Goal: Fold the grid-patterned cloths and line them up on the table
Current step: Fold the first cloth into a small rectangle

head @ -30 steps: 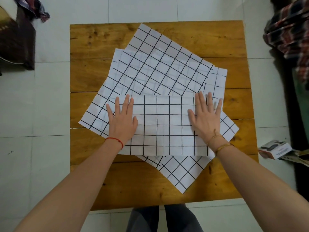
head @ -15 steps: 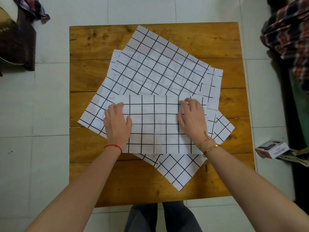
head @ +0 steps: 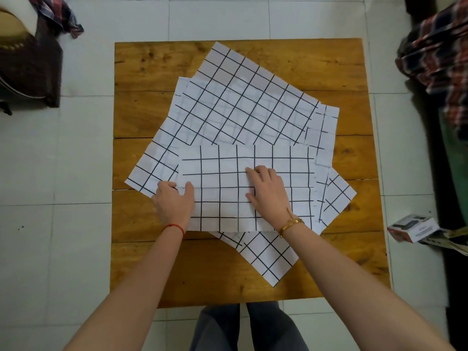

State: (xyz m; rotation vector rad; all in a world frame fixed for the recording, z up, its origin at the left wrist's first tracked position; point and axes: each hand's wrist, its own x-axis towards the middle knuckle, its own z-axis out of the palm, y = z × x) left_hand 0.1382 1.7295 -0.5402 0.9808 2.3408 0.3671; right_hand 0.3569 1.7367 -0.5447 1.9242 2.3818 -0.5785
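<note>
A left hand (head: 174, 202) pinches the half-folded white black-grid cloth's (head: 228, 178) edge while the right hand (head: 268, 190), fingers bent, pins its middle beside that grip, seemingly anchoring the next fold on the wooden table (head: 329, 72).

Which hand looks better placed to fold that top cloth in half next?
Probably the left hand: it holds the left edge of the folded white black-grid cloth, thumb on top, while the right hand presses its middle.

Folded grid-patterned cloth (head: 228, 191), white with black lines, flat and square-on beneath fingers (head: 255, 172). Unfolded grid cloths (head: 240, 102) skewed, overlapping, spread beyond and beneath it.
</note>
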